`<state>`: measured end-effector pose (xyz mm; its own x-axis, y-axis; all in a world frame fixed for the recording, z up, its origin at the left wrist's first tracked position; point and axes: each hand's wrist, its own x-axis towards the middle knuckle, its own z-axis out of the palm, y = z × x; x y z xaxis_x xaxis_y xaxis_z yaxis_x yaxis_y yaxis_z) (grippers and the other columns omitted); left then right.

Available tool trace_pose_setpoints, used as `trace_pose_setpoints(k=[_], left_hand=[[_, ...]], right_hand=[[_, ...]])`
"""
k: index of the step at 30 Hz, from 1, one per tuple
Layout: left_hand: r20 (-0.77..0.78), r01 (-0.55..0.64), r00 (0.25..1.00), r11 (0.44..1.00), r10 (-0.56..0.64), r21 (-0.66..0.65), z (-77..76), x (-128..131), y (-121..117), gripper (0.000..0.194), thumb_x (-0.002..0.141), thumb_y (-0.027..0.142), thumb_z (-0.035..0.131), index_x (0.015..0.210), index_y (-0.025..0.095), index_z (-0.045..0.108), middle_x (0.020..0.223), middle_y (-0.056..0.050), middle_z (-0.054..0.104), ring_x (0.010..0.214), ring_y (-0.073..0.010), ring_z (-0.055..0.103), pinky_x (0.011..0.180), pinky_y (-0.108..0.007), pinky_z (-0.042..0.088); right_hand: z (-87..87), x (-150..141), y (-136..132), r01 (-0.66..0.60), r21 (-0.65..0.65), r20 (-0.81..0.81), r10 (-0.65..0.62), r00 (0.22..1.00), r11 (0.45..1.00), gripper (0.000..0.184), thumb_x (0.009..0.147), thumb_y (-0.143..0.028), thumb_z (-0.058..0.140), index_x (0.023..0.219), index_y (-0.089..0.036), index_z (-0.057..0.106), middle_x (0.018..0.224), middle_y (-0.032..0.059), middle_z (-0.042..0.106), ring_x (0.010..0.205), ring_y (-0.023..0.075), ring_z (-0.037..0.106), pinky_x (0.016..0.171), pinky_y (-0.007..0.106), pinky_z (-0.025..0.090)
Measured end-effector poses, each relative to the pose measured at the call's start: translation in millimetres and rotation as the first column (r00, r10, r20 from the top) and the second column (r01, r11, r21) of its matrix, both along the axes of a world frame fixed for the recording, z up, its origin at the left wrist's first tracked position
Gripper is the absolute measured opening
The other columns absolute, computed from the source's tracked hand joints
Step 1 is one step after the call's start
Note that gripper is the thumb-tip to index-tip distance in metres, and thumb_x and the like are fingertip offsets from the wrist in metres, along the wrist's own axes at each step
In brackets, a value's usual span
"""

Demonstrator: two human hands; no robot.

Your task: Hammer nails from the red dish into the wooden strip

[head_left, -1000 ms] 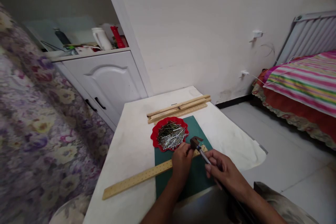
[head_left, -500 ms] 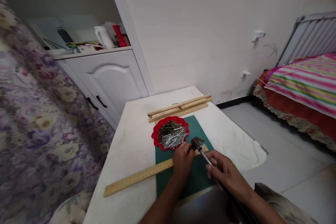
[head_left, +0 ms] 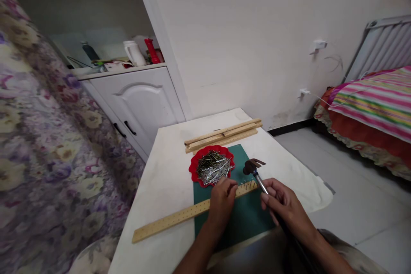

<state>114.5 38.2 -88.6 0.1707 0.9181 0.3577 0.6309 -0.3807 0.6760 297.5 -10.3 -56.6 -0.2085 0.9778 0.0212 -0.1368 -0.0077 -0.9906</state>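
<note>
My right hand [head_left: 281,199] grips a claw hammer [head_left: 260,182] by its handle, and the metal head is raised a little above the green mat [head_left: 248,218]. Across that mat and the table lies a long wooden strip [head_left: 170,221] with rows of small holes. My left hand [head_left: 222,199] rests over the strip with its fingers curled together; whatever is between the fingertips is hidden. Several nails [head_left: 248,186] stand upright in the strip's right end, just beyond my left fingertips. Behind the left hand, a red scalloped dish [head_left: 194,167] holds a heap of loose nails [head_left: 215,167].
More wooden strips [head_left: 224,133] lie stacked at the back of the white-covered table [head_left: 160,180]. A floral curtain [head_left: 70,150] and a white cabinet [head_left: 144,107] stand at left, a bed [head_left: 379,107] at right. The wall is behind the table.
The hammer head has lifted and moved right, away from my left fingers, so the upright nails show more plainly. My left hand stays on the strip. The view has shifted slightly.
</note>
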Motion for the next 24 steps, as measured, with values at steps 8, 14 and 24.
trace_pose_setpoints(k=[8, 14, 24], left_hand=[[-0.153, -0.112, 0.981, 0.991, 0.123, 0.073, 24.1, -23, 31, 0.015, 0.083, 0.018, 0.047, 0.081, 0.02, 0.062, 0.084, -0.002, 0.061, 0.079, -0.0152, 0.056, 0.072, -0.026, 0.041], [-0.428, -0.182, 0.886, 0.983, 0.175, 0.027, 21.2, -21, 48, 0.011, 0.08, 0.02, 0.054, 0.086, 0.023, 0.063, 0.088, -0.003, 0.059, 0.082, -0.0167, 0.057, 0.067, -0.024, 0.038], [-0.495, -0.193, 0.846, 0.979, 0.196, 0.059, 23.5, -18, 45, 0.011, 0.083, 0.021, 0.05, 0.078, 0.022, 0.059, 0.085, -0.001, 0.056, 0.07, -0.0134, 0.055, 0.054, -0.023, 0.03]], right_hand=[[0.6, -1, 2, 0.004, 0.011, -0.013, -0.004, 1.0, 1.0, 0.025, 0.084, -0.041, 0.054, 0.092, -0.019, 0.05, 0.062, -0.0056, 0.052, 0.035, 0.004, 0.035, 0.034, 0.016, 0.029], [4.6, -2, 1, -0.001, 0.024, 0.001, 0.001, 1.0, 1.0, 0.023, 0.083, -0.041, 0.055, 0.088, -0.019, 0.05, 0.06, -0.0059, 0.051, 0.037, 0.004, 0.035, 0.034, 0.015, 0.028], [-0.2, -3, 2, -0.003, 0.001, -0.005, 0.003, 1.0, 1.0, 0.028, 0.082, -0.046, 0.055, 0.087, -0.02, 0.049, 0.062, -0.0062, 0.052, 0.033, 0.0032, 0.035, 0.033, 0.015, 0.027]])
